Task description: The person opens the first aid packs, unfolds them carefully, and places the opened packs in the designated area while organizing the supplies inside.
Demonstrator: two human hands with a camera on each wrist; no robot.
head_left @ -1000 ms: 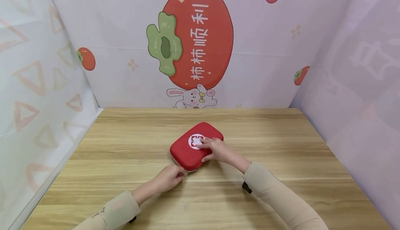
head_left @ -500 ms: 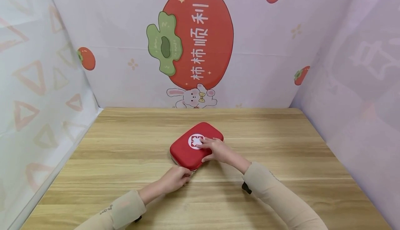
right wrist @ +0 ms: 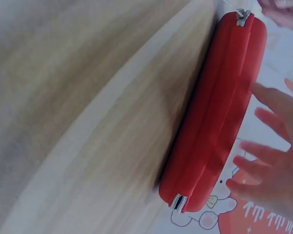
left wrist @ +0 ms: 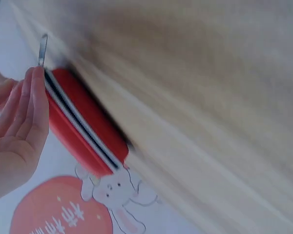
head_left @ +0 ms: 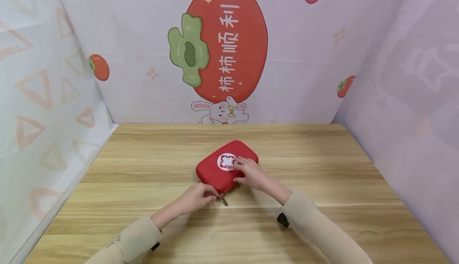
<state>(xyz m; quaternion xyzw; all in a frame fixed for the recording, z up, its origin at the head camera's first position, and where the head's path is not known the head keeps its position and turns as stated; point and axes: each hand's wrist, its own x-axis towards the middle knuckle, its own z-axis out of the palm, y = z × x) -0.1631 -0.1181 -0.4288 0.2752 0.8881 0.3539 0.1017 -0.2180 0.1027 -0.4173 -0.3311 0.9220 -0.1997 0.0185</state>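
On the tabletop (head_left: 143, 164), left hand (head_left: 196, 197) extended and right hand (head_left: 254, 175) spread touch a red case (head_left: 216, 176); light pressure could cause skidding.

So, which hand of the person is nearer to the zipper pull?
The left hand: it is right beside the zipper pull, at the red case's near corner. The right hand is farther, over the case's top, partly covering the white emblem.
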